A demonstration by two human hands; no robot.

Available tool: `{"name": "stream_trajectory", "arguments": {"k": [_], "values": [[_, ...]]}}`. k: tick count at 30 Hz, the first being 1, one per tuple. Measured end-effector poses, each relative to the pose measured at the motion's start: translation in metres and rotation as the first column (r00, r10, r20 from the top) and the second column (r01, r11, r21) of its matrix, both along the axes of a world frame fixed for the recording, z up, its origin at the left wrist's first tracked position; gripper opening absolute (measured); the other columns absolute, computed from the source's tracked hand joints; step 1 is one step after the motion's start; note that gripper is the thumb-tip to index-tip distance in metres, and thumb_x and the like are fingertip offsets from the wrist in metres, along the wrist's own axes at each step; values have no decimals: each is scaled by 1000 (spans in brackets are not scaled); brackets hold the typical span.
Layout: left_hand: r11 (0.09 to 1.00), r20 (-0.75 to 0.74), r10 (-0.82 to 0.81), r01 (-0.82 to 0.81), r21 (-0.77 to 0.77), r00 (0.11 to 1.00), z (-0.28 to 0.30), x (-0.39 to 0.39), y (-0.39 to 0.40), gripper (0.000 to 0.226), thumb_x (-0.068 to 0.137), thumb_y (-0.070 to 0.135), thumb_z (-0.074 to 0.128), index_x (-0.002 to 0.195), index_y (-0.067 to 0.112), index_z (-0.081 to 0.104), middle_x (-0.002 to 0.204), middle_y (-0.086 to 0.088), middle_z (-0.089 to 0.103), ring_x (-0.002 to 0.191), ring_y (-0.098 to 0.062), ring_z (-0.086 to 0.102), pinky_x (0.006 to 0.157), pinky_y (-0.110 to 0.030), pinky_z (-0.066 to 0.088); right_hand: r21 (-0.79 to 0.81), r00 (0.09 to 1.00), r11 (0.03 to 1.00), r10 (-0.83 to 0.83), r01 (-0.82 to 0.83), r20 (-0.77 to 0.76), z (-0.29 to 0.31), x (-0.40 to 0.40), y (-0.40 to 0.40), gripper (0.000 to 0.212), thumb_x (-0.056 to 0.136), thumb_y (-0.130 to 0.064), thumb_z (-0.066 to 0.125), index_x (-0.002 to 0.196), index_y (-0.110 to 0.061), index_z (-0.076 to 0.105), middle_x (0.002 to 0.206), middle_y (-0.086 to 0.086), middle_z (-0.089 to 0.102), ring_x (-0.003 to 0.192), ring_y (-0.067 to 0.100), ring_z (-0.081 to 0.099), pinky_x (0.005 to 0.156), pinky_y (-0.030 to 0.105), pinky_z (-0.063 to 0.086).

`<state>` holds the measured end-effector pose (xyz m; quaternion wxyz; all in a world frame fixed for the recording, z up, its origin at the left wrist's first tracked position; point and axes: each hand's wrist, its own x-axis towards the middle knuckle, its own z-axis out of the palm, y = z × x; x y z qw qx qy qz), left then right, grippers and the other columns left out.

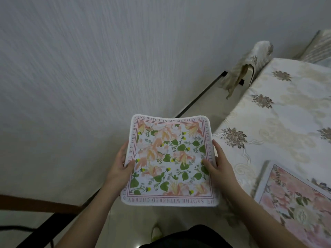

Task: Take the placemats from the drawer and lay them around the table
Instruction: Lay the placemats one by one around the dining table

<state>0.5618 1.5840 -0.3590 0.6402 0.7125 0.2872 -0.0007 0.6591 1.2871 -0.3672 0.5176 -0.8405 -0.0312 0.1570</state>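
- Nearest the camera, at the bottom edge, dark clothing [186, 237] and what may be a foot in a pale slipper [156, 231] show over the glossy floor [200, 108]; that patch is too blurred to be sure.
- Just above, two bare forearms reach forward and hold a floral placemat [169, 161] in the air, roughly level, its printed side up.
- Left hand [121, 165] grips the mat's left edge, thumb on top and fingers curled underneath.
- Right hand [219, 166] clamps the right edge the same way, thumb lying on the leaf print.
- Pink lettering runs around the mat's border, and the far edge curls slightly upward.
- To the right, beside the held mat, stands a table [279, 122] draped in a cream embroidered cloth with brown flower motifs.
- On its near corner lies a second placemat [293, 203], pink and floral, flat on the cloth.
- Farther back, a fabric-covered chair back [250, 63] rises at the table's far end, near the pale textured wall [89, 59].
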Motion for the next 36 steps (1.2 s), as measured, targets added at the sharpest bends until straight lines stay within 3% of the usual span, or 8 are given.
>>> {"name": "stream_trajectory", "arguments": {"k": [4, 8, 12, 20, 25, 30, 33, 36], "values": [[999, 17, -16, 16, -32, 1000, 3, 27, 6, 63, 98, 9, 55, 142, 50, 35, 112, 2, 71, 79, -26, 76, 60, -46, 62, 7, 999, 999, -40, 40, 14, -2, 19, 5, 68, 97, -27, 58, 149, -46, 19, 114, -16, 66, 86, 2, 71, 68, 23, 59], [998, 19, -54, 54, -41, 998, -2, 72, 9, 63, 98, 8, 56, 132, 59, 40, 113, 2, 72, 84, -28, 76, 68, -53, 61, 54, 994, 993, -99, 101, -39, -8, 50, 3, 68, 97, -25, 58, 148, -48, 20, 111, -10, 69, 83, 7, 73, 71, 33, 61], [990, 6, -138, 138, 27, 990, -1, 121, 2, 63, 99, 13, 55, 135, 60, 36, 112, 10, 72, 82, -24, 76, 66, -49, 62, 34, 991, 991, -125, 127, -51, -13, 93, -2, 68, 96, -18, 58, 148, -43, 21, 110, -7, 68, 77, 2, 71, 57, 16, 54], [980, 14, -185, 183, 78, 983, -3, 204, 3, 64, 99, 13, 56, 138, 57, 31, 112, 6, 72, 81, -24, 76, 66, -48, 62, 68, 981, 978, -193, 195, -38, -18, 163, -5, 68, 95, -19, 60, 149, -40, 25, 116, -8, 68, 84, 6, 72, 70, 31, 61], [978, 44, -199, 196, 68, 979, -15, 241, 17, 62, 98, 11, 57, 141, 52, 38, 119, 1, 70, 88, -25, 75, 71, -52, 61, 78, 971, 968, -234, 237, -46, -20, 187, 6, 68, 94, -19, 61, 150, -38, 27, 117, -10, 68, 88, 3, 71, 66, 21, 59], [956, 77, -277, 266, 125, 958, -22, 293, 42, 63, 97, 14, 59, 141, 52, 35, 122, 8, 68, 93, -15, 74, 67, -35, 62, 54, 964, 963, -266, 265, -4, -21, 222, 35, 67, 94, -28, 62, 146, -51, 25, 127, -16, 62, 101, 4, 68, 78, 31, 60], [928, 83, -359, 347, 136, 929, -33, 332, 67, 63, 99, 17, 57, 143, 55, 33, 122, 8, 68, 95, -17, 74, 72, -47, 62, 34, 954, 954, -299, 298, 6, -20, 249, 58, 67, 94, -27, 61, 147, -48, 25, 126, -17, 62, 102, 0, 66, 75, 23, 59], [904, 92, -416, 400, 149, 905, -34, 371, 89, 63, 100, 15, 54, 139, 60, 35, 123, 10, 67, 99, -16, 72, 77, -48, 61, 35, 926, 926, -377, 376, 13, -17, 270, 80, 66, 94, -26, 61, 146, -48, 28, 121, -23, 63, 101, -1, 66, 81, 32, 60]]}}
